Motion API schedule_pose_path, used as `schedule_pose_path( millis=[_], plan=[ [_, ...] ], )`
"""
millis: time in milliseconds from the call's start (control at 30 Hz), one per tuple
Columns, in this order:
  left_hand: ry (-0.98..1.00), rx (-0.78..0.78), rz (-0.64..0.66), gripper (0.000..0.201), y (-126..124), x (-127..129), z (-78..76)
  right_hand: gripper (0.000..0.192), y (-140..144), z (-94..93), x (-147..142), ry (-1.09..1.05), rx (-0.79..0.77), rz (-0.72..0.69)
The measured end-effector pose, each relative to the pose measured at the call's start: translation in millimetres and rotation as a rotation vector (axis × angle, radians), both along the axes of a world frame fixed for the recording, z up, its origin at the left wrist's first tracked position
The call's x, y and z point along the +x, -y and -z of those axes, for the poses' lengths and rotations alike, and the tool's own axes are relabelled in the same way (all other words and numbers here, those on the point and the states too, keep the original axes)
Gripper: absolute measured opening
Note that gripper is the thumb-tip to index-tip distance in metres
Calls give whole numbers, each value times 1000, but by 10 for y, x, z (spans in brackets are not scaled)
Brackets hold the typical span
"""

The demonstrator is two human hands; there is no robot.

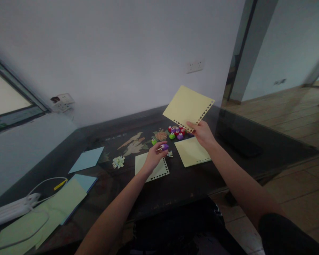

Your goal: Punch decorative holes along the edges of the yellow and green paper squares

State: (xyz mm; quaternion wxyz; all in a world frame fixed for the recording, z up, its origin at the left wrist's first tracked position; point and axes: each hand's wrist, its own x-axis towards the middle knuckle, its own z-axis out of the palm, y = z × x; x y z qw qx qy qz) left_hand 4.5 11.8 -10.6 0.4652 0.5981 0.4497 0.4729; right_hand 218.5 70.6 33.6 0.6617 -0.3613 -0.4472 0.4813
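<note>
The left hand point(156, 156) partly hides the sheet point(158, 170) beneath.

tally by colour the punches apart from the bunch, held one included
Purple punch: 1, in the left hand
Green punch: 1, by that hand
Total: 2

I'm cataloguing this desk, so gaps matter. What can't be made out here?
In the head view:
Raised yellow sheet: its far side faces away.
Small coloured pieces: some partly behind that sheet and the right hand.
Paler punched sheet: partly hidden by the left hand.
Tabletop lettering: too small and dim.
White power strip: cut off by the left edge.
</note>
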Motion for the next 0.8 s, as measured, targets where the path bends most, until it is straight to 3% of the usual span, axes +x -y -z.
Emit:
schedule_pose_path(
  millis=[167,300,533,800],
  plan=[
    [-189,153,-18,34,-74,-5,2,26,66,-102,121,-18,23,4],
    [-202,167,6,28,-194,49,25,23,121,-114,279,-30,67,69],
    [-421,249,-85,17,-632,259,51,26,162,119,564,16,49,160],
    [-689,374,-123,18,-1035,434,165,27,161,243,587,19,14,204]
  ],
)
